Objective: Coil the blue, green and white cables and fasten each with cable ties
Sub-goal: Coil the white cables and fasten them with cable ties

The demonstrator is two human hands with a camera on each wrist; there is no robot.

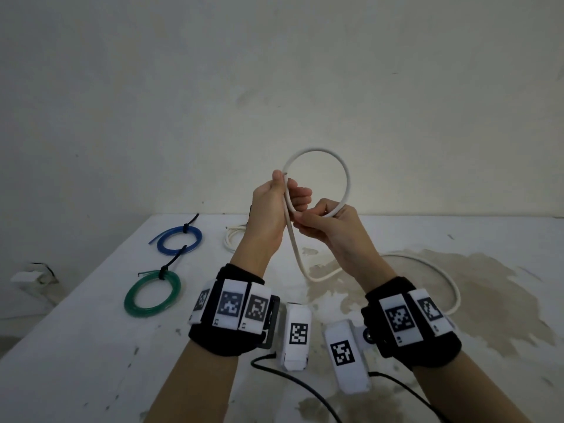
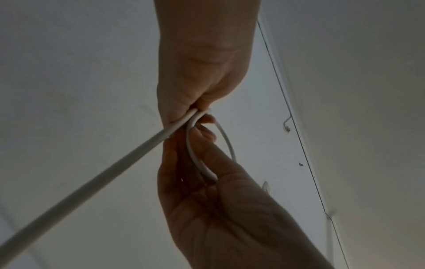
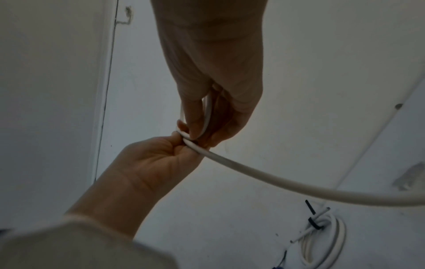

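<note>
I hold a thick white cable [image 1: 346, 178] above the table, bent into one upright loop. My left hand [image 1: 285, 182] pinches the cable's end and the crossing strand between thumb and fingers. My right hand [image 1: 302, 222] grips the loop's lower part just right of it; the two hands touch. The rest of the cable hangs to the table and sweeps off right [image 1: 451, 285]. In the left wrist view my left hand [image 2: 195, 111] clamps the cable [image 2: 115, 163]. In the right wrist view my right hand [image 3: 197, 130] curls round the loop.
On the white table [image 1: 91, 346], a blue coil [image 1: 180, 239] and a green coil [image 1: 152, 294] lie at the left, each bound with a black tie. A small tied white coil [image 1: 231, 239] lies behind my left wrist. A brown stain [image 1: 488, 294] covers the right.
</note>
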